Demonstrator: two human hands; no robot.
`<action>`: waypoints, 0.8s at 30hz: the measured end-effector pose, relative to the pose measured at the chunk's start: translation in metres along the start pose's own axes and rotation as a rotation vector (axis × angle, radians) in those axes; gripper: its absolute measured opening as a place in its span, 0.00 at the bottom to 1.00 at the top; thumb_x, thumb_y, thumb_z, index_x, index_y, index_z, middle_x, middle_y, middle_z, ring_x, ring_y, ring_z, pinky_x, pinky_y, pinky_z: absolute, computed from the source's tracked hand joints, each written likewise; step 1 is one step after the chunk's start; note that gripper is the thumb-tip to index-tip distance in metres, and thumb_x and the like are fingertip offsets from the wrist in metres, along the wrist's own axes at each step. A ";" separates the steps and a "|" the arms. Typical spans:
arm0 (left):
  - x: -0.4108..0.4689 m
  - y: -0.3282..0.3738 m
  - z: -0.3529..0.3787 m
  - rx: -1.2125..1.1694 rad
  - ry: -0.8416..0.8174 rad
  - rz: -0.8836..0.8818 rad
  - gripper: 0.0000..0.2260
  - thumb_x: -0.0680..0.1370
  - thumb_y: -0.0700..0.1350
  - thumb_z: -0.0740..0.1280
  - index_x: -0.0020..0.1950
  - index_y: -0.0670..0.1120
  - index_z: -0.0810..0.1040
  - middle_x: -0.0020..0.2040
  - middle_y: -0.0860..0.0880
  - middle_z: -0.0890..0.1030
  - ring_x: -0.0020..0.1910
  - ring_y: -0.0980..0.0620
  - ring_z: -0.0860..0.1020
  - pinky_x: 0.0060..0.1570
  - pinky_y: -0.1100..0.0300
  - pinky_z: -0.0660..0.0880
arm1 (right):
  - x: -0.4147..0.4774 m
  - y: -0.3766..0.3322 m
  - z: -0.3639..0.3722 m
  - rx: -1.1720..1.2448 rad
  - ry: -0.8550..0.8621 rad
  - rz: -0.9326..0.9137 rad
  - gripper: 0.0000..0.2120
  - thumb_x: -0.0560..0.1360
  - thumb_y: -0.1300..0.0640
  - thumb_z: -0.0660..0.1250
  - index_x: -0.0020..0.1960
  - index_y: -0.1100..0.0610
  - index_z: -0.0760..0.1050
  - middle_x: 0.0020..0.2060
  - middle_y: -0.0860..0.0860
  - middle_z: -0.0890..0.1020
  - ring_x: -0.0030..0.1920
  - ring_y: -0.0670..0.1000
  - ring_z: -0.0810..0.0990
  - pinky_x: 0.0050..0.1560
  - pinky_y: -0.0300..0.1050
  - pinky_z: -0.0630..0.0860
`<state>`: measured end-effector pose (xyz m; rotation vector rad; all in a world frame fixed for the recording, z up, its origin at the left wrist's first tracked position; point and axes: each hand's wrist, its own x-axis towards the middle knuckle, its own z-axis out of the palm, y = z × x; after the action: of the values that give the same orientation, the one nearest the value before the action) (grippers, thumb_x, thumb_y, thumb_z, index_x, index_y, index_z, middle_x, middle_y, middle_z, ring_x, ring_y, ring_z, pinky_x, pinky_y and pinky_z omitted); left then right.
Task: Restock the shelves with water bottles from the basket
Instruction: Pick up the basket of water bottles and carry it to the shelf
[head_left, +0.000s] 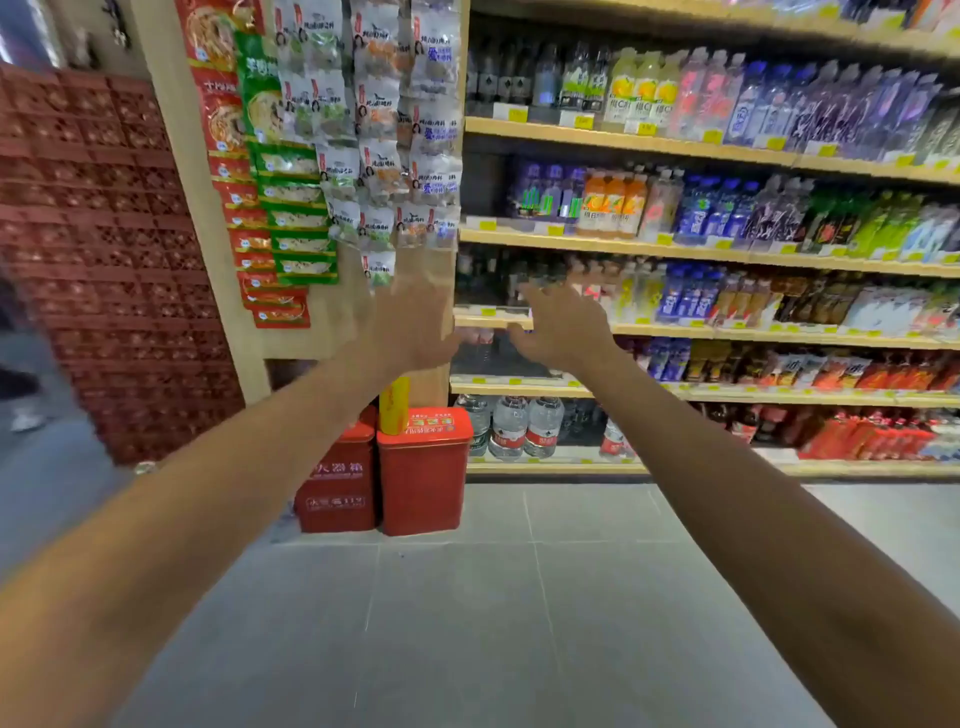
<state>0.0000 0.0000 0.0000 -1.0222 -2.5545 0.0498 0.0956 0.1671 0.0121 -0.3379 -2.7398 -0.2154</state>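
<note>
Both my arms stretch forward toward the drink shelves. My left hand (410, 322) is blurred, fingers spread, in front of the wooden end panel, and holds nothing. My right hand (558, 325) has loosely spread fingers near the front edge of the third shelf (493, 319), also holding nothing. Clear water bottles (524, 426) with red labels stand on the bottom shelf at its left end. No basket is in view.
Wooden shelves (727, 150) packed with coloured drink bottles fill the right side. Snack packets (332, 130) hang on the end panel. Two red fire-extinguisher boxes (421, 467) stand on the grey tile floor (467, 623). Stacked red crates (104, 260) rise at the left.
</note>
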 end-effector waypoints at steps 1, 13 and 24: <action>-0.009 -0.005 0.007 -0.017 -0.046 -0.037 0.26 0.77 0.60 0.57 0.68 0.45 0.68 0.66 0.42 0.72 0.63 0.41 0.72 0.62 0.45 0.67 | 0.001 -0.012 0.009 0.016 -0.025 -0.020 0.26 0.78 0.45 0.58 0.71 0.57 0.65 0.56 0.59 0.78 0.57 0.61 0.76 0.49 0.51 0.74; -0.193 -0.108 0.130 -0.141 -0.289 -0.505 0.30 0.74 0.60 0.56 0.68 0.42 0.68 0.65 0.41 0.73 0.62 0.39 0.72 0.59 0.46 0.69 | -0.018 -0.192 0.141 0.206 -0.263 -0.427 0.24 0.77 0.47 0.59 0.69 0.56 0.67 0.59 0.58 0.77 0.59 0.61 0.75 0.54 0.52 0.72; -0.402 -0.189 0.146 -0.086 -0.517 -0.978 0.26 0.77 0.57 0.61 0.70 0.44 0.67 0.67 0.42 0.72 0.66 0.41 0.71 0.63 0.50 0.66 | -0.073 -0.400 0.178 0.244 -0.441 -0.875 0.20 0.76 0.48 0.61 0.64 0.57 0.71 0.59 0.57 0.78 0.59 0.61 0.75 0.54 0.52 0.73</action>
<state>0.0870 -0.3925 -0.2391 0.3596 -3.2519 -0.0745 -0.0042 -0.1967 -0.2211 1.0078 -3.1046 -0.0184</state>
